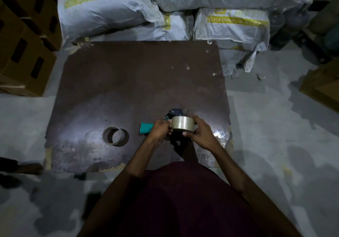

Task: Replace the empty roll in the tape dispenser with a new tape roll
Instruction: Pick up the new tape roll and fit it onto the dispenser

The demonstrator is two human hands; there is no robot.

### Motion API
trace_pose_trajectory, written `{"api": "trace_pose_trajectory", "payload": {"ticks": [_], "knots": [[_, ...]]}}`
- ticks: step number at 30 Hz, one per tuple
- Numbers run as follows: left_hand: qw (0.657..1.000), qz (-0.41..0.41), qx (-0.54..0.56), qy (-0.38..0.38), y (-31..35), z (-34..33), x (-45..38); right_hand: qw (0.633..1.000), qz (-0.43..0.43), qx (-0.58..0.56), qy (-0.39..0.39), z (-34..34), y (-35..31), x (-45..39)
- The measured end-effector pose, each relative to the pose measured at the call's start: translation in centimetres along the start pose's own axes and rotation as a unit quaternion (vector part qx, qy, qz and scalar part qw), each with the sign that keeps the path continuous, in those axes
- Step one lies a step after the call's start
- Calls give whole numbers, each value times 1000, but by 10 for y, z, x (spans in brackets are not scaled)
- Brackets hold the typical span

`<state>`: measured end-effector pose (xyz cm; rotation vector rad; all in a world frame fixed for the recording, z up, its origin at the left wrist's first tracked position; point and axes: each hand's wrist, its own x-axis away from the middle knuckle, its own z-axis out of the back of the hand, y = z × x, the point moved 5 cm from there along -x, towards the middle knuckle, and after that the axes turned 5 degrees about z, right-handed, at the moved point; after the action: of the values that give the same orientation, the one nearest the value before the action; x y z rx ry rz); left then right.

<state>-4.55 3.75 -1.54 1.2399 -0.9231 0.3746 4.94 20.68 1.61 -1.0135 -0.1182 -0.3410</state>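
Note:
A tape dispenser with a teal handle point(145, 128) and a dark head point(175, 112) is held just above the brown board point(128, 82). My left hand point(160, 129) grips it where the handle meets the body. My right hand point(199, 133) is closed around a full roll of clear tape point(183, 123), thumb in front and fingers behind. The roll sits against the dispenser's body; whether it is on the hub is hidden. An empty cardboard core point(115, 135) lies flat on the board to the left of the handle.
Grey woven sacks point(165, 7) are piled along the board's far edge. Cardboard boxes point(25, 40) stack at the left, another box point(322, 84) at the right. A crumpled clear scrap point(220, 132) lies near the board's right corner. Concrete floor surrounds the board.

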Motion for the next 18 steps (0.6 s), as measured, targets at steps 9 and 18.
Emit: {"api": "trace_pose_trajectory", "payload": {"ticks": [9, 18], "knots": [[991, -82, -103, 18, 11, 9, 6, 997, -71, 19, 35, 6, -4, 1], [948, -199, -245, -52, 22, 2, 18, 979, -136, -152, 16, -3, -3, 8]]}}
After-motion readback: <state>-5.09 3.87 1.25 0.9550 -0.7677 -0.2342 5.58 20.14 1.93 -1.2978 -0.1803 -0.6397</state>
